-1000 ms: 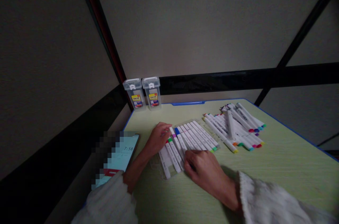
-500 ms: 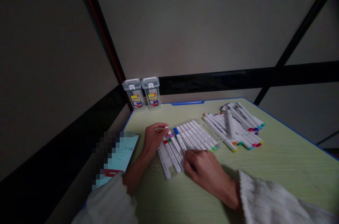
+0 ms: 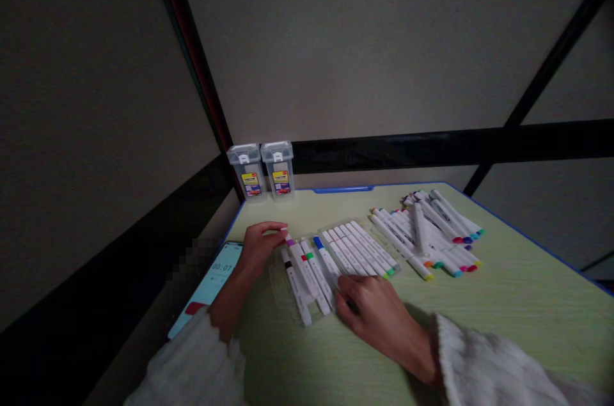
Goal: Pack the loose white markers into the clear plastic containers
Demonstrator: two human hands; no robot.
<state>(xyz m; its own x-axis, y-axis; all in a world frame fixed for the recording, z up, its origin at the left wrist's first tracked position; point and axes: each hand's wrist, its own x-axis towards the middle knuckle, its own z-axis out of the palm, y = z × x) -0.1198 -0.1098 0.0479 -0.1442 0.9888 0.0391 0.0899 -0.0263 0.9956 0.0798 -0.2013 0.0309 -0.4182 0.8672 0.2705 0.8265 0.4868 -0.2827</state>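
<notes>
White markers (image 3: 328, 259) carry single bands of black, purple, red, green or blue; the piled markers (image 3: 421, 230) have multicoloured ends. The tabletop (image 3: 503, 291) is pale yellow-green, finely streaked, edged blue. The sleeves (image 3: 480, 361) are off-white.

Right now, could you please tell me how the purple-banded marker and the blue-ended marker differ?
The purple-banded marker shows white beyond its band, while the blue-ended marker is blue right at its far end. The purple-banded marker's far end is in the grip of the left hand; the blue-ended marker's far end is free, its near end beside the right hand. Both have slim white bodies.
</notes>
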